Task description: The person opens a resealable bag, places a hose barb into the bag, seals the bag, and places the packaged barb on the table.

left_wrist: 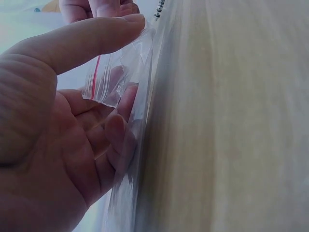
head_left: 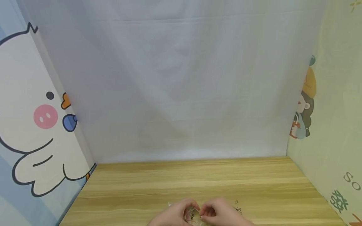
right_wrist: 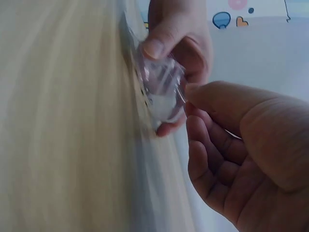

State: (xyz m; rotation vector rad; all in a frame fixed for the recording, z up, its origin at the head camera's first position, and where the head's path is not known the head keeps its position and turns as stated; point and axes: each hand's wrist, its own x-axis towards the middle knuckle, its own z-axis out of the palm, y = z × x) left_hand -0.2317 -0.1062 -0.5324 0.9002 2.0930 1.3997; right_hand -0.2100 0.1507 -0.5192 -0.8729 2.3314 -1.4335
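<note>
Spilling looks like the main risk. The left hand [head_left: 173,216] holds a clear plastic bag [left_wrist: 102,82] between thumb and curled fingers, well apart from the far edge of the table [head_left: 169,182], between its left and right edges. The right hand [head_left: 222,214] has a narrow grip, thumb and finger meeting beside the bag's edge; what they pinch, if anything, I cannot tell. Thin plastic (slippery, and prone to cling) could slide or fold over if the left grip slackens, tipping out any contents. Tiny metal-looking pieces [head_left: 238,209] lie loose beside the right hand; a careless wrist might scatter them toward the table's right edge.
</note>
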